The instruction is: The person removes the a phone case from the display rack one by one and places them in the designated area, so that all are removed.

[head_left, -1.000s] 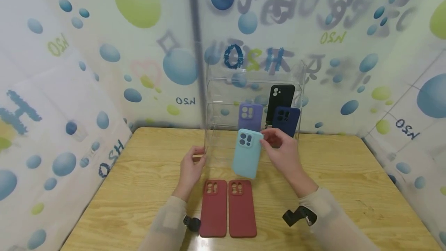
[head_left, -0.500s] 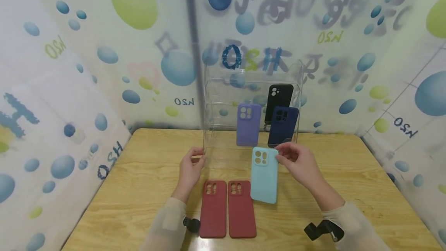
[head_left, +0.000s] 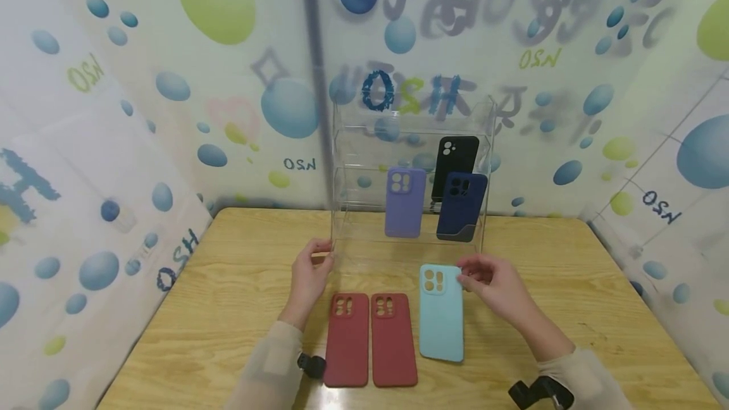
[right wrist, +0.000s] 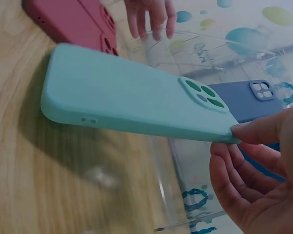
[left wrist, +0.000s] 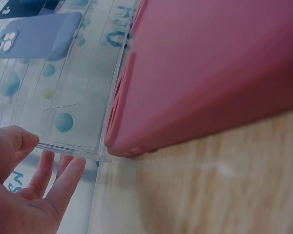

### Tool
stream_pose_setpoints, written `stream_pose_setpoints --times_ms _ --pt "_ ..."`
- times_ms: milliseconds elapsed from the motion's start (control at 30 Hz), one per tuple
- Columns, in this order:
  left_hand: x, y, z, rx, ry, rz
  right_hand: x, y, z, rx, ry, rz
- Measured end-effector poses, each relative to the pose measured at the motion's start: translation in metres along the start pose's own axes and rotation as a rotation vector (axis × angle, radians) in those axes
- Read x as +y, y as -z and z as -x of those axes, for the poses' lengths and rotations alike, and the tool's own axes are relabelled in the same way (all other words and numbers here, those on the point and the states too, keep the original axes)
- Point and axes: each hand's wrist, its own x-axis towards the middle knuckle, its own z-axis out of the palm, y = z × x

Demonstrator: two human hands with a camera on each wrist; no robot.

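Note:
My right hand [head_left: 498, 286] pinches a light turquoise phone case [head_left: 441, 315] by its upper right corner. In the right wrist view the phone case tilts close over the wooden tabletop, its shadow beneath it. Two dark red phone cases, a left one [head_left: 347, 340] and a right one [head_left: 394, 340], lie side by side to its left. My left hand [head_left: 310, 277] holds the lower left side edge of a clear tiered display stand [head_left: 364, 252], thumb on one side and fingers on the other. A purple phone case [head_left: 405, 202] and a navy phone case [head_left: 461, 207] lean in the stand's lower tier.
Behind the navy one, a black phone case [head_left: 455, 163] leans one tier higher in the stand. Patterned walls [head_left: 273, 30] with blue and green dots close in the back and sides of the wooden table [head_left: 569, 309].
My right hand has brought the turquoise phone case away from the stand, down and rightward, to beside the right red phone case. My left hand has stayed at the stand's edge.

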Motion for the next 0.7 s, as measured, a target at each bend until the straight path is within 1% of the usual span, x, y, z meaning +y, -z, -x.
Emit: stream_pose_setpoints --times_ms 133,367,567,700 --pt "0.001 0.000 -0.001 0.001 0.003 0.003 0.013 -0.006 0.000 -0.026 0.005 -0.005" --pt "0.001 -0.002 -0.002 -0.002 0.010 0.001 0.032 -0.019 -0.002 -0.011 -0.013 -0.012" --pt "-0.001 -0.002 -0.001 0.002 0.008 0.006 0.041 -0.032 0.000 -0.060 -0.047 -0.004" --pt "-0.001 -0.001 0.000 0.002 0.013 0.002 0.042 -0.039 0.001 -0.058 -0.073 0.020"
